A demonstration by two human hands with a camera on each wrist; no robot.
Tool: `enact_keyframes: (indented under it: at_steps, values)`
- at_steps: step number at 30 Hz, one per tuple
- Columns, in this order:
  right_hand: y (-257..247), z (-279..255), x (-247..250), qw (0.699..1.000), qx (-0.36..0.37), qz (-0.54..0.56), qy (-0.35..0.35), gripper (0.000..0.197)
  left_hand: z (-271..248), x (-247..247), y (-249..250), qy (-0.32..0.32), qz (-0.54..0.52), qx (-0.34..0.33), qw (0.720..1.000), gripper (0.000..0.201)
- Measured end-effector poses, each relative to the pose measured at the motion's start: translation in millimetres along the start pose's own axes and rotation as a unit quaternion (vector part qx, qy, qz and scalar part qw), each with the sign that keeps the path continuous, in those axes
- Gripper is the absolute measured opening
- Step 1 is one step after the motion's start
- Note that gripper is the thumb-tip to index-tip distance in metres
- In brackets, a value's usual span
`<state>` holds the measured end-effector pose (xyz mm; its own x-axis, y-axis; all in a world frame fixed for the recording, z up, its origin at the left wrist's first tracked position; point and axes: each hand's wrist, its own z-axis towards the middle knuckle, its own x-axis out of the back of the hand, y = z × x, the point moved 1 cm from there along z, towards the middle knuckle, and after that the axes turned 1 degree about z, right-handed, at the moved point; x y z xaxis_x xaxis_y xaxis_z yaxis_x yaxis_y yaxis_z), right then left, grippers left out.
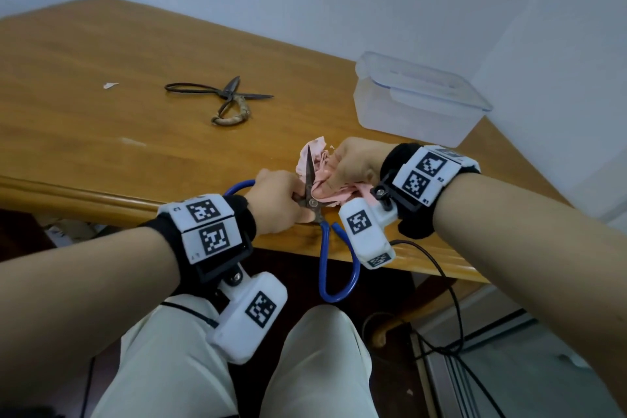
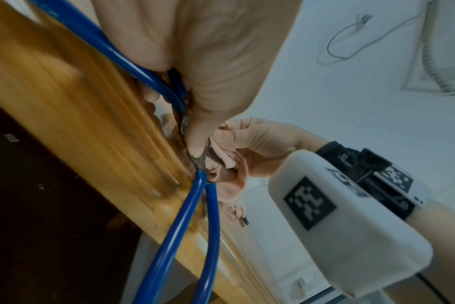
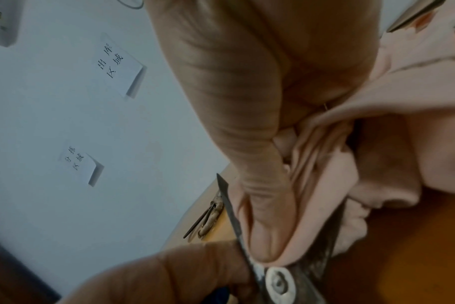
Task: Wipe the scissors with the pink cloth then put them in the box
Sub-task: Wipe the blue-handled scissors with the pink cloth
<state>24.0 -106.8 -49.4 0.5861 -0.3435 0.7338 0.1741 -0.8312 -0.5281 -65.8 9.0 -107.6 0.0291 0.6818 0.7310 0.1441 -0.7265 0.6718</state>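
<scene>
My left hand [image 1: 278,200] had its grip closed round the blue-handled scissors [image 1: 310,187] at the pivot, thumb and fingers pinching the metal just near the screw, at the near edge of the wooden worktop [image 1: 101,54]. The blades stood open: one dark blade pointed up and away from me, and the other ran off to the right into the pink cloth [image 1: 317,159]. One blue handle loop hung down past the worktop's near edge, toward my lap, and the other stuck out to the left behind my left hand. My right hand [image 1: 353,166] lay just right of the left, its grip closed on the bunched cloth, with the thumb pressing a fold of it into the angle between the two blades, close against the pivot; the right wrist view showed the cloth wrapped under the thumb and lying on the lower blade. The clear plastic box [image 1: 417,102] stood on the far right of the worktop, beyond my right hand and well apart from the scissors. A second pair of old dark scissors [image 1: 224,98] lay open farther off to the left, with a small white scrap [image 1: 110,85] left of it.
</scene>
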Motion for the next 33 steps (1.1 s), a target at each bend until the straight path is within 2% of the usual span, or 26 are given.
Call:
enact_keyframes:
  at_steps: [4, 7, 10, 13, 16, 19, 21, 24, 26, 30, 33]
  values:
    - [5, 1, -2, 0.998, -0.01, 0.053, 0.013, 0.045, -1, 1, 0, 0.002, 0.014, -0.014, 1.0, 0.029]
    - [8, 5, -1, 0.991, -0.01, 0.126, 0.051, 0.032, -1, 1, -1, 0.001, 0.019, -0.019, 1.0, 0.028]
    - [5, 3, 3, 0.996, 0.007, 0.084, 0.016, 0.02, -3, 0, 1, 0.004, 0.018, -0.013, 1.0, 0.028]
    - [1, -3, 3, 0.999, 0.005, 0.01, -0.033, 0.028, -3, 0, 2, 0.003, 0.013, -0.006, 1.0, 0.026]
    - [0, 0, 0, 1.0, 0.004, 0.022, -0.005, 0.028, -2, 0, 1, 0.005, 0.019, -0.011, 1.0, 0.026]
    - [5, 4, -2, 0.995, -0.009, 0.096, 0.034, 0.018, -1, 0, -1, 0.005, 0.02, -0.006, 1.0, 0.029]
    - [6, 4, -2, 0.993, -0.011, 0.115, 0.028, 0.016, -2, 0, -1, 0.003, 0.019, -0.002, 1.0, 0.029]
    - [3, -1, -1, 0.997, -0.012, 0.078, -0.006, 0.024, -4, 2, 2, -0.003, 0.025, -0.003, 1.0, 0.027]
    - [1, -2, -1, 0.998, -0.009, 0.068, 0.006, 0.033, -4, 1, 3, -0.001, 0.026, -0.006, 1.0, 0.026]
    - [-1, 5, -2, 0.989, -0.019, 0.138, 0.057, 0.03, -4, 1, 0, 0.004, 0.028, -0.007, 1.0, 0.025]
    - [2, 6, 0, 0.995, -0.017, 0.091, 0.024, 0.038, -5, 2, 2, -0.007, 0.026, 0.003, 1.0, 0.027]
